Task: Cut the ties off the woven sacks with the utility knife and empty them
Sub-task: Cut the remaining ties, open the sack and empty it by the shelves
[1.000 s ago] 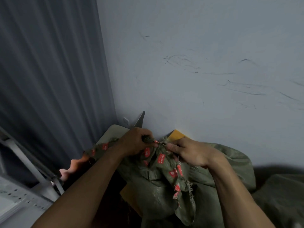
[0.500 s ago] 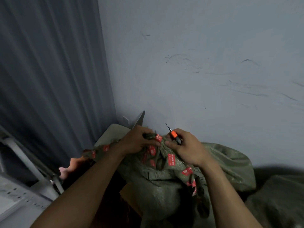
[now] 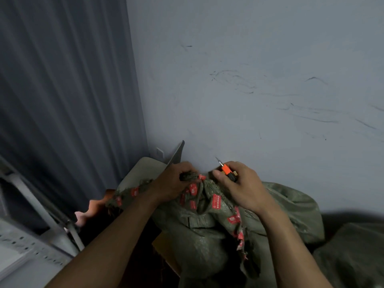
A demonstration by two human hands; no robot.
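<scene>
A green woven sack (image 3: 203,231) with red printed labels stands in front of me against the wall. My left hand (image 3: 176,181) grips the bunched neck of the sack at its top. My right hand (image 3: 239,186) holds an orange and black utility knife (image 3: 227,172), its thin blade pointing up and left toward the wall, just right of the gathered neck. The tie itself is hidden among the folds.
A second green sack (image 3: 295,210) lies behind on the right and another (image 3: 353,256) at the lower right. A grey chair (image 3: 143,171) stands in the corner, a dark curtain (image 3: 62,100) at left, a metal rack (image 3: 31,235) at lower left.
My right hand has lifted off the sack's neck and raised the utility knife, whose blade now shows above the neck. The sack's loose flap has shifted right.
</scene>
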